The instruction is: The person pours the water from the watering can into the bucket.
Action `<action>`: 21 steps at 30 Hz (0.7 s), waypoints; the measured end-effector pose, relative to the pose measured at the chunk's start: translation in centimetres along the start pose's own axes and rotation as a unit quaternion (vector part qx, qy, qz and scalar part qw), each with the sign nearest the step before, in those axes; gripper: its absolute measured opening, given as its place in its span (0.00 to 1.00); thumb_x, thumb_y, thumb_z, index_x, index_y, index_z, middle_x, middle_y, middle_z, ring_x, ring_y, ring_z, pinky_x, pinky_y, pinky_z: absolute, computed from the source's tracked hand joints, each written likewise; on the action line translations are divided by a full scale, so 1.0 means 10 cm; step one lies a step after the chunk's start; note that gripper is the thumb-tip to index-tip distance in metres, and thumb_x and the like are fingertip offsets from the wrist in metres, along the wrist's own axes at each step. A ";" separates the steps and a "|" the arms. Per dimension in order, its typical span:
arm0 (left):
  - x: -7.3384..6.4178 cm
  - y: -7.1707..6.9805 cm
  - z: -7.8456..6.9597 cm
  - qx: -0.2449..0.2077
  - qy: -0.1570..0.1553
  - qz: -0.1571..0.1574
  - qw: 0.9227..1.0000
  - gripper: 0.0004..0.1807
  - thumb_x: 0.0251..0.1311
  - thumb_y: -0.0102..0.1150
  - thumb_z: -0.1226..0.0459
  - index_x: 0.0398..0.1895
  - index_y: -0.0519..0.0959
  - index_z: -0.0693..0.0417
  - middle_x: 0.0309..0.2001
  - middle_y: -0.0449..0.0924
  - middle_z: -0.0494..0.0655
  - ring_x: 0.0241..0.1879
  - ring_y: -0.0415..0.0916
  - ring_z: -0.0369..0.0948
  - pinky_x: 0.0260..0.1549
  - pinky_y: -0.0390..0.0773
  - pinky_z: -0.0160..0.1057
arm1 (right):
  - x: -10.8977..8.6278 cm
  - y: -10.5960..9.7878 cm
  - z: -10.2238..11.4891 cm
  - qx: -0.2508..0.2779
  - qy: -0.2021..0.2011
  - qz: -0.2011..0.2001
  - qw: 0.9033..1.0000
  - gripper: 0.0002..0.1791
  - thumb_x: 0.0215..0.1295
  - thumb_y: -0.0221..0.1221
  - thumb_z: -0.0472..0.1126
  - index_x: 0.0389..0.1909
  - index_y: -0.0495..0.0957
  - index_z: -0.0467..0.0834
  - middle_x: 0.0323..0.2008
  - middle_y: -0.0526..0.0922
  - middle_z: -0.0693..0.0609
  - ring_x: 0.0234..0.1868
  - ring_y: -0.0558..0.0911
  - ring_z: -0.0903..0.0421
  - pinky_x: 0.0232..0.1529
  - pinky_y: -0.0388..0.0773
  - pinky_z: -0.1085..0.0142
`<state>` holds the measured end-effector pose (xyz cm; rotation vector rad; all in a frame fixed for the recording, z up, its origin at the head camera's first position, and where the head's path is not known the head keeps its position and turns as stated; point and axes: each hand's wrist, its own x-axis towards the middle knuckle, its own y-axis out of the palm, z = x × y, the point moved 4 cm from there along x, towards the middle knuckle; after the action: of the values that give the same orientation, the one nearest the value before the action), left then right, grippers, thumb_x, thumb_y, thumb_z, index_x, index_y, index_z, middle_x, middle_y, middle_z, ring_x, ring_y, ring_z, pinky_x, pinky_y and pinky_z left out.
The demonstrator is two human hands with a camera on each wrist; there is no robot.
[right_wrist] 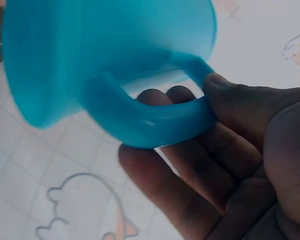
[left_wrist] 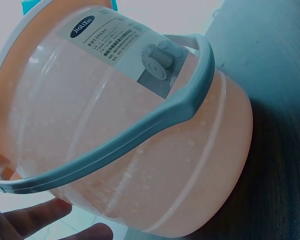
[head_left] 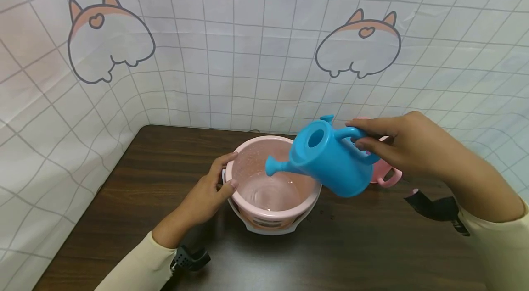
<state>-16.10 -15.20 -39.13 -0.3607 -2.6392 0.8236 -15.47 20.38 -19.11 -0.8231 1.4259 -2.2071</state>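
Note:
A pink bucket (head_left: 268, 213) with a pale carrying handle (left_wrist: 155, 122) stands on the dark table. Its bottom glints with what looks like clear water. My left hand (head_left: 206, 192) grips the bucket's left rim, thumb over the edge; the left wrist view shows the bucket's side with a printed label (left_wrist: 125, 45). In my right hand (head_left: 396, 137) is a blue watering can (head_left: 334, 162), held by its handle (right_wrist: 155, 122) with fingers curled round it. The can tilts left, its spout (head_left: 277, 166) above the bucket's opening. No stream from the spout can be made out.
Partly hidden behind the watering can is a pink item with a looped handle (head_left: 390, 178). A few drops (head_left: 326, 215) dot the dark wooden table (head_left: 136, 199) right of the bucket. White grid cloth (head_left: 231, 52) with cartoon prints hangs behind and at both sides.

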 end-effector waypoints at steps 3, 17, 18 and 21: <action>0.00 0.00 0.00 -0.001 0.004 -0.001 1.000 0.34 0.74 0.51 0.48 0.78 0.54 0.38 0.53 0.80 0.55 0.45 0.79 0.45 0.44 0.77 0.53 | -0.11 0.03 -0.08 0.013 -0.014 -0.023 1.000 0.28 0.61 0.70 0.29 0.63 0.80 0.38 0.38 0.89 0.47 0.22 0.85 0.67 0.21 0.78 0.72; 0.00 0.00 -0.01 -0.001 0.003 0.000 1.000 0.34 0.74 0.51 0.47 0.78 0.54 0.37 0.53 0.81 0.54 0.46 0.79 0.45 0.45 0.76 0.53 | -0.49 0.15 -0.29 -0.040 -0.053 -0.125 0.990 0.28 0.50 0.73 0.23 0.55 0.83 0.35 0.38 0.90 0.46 0.32 0.86 0.65 0.27 0.74 0.79; 0.00 0.00 -0.01 0.000 0.003 0.000 1.000 0.34 0.74 0.51 0.47 0.78 0.54 0.37 0.53 0.81 0.54 0.46 0.79 0.45 0.46 0.76 0.53 | -0.51 0.16 -0.31 -0.048 -0.045 -0.128 0.990 0.27 0.50 0.73 0.24 0.55 0.83 0.36 0.38 0.90 0.47 0.33 0.87 0.64 0.28 0.74 0.80; 0.00 0.00 -0.02 0.001 0.003 0.000 1.000 0.33 0.74 0.51 0.48 0.78 0.54 0.38 0.52 0.81 0.54 0.46 0.79 0.45 0.45 0.76 0.53 | -0.59 0.20 -0.37 -0.053 -0.020 -0.132 0.990 0.25 0.52 0.73 0.25 0.54 0.83 0.35 0.39 0.89 0.46 0.35 0.86 0.63 0.33 0.76 0.80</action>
<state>-16.05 -15.15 -39.00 -0.3629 -2.6338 0.8231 -13.45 25.61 -23.64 -1.1433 1.4995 -2.3045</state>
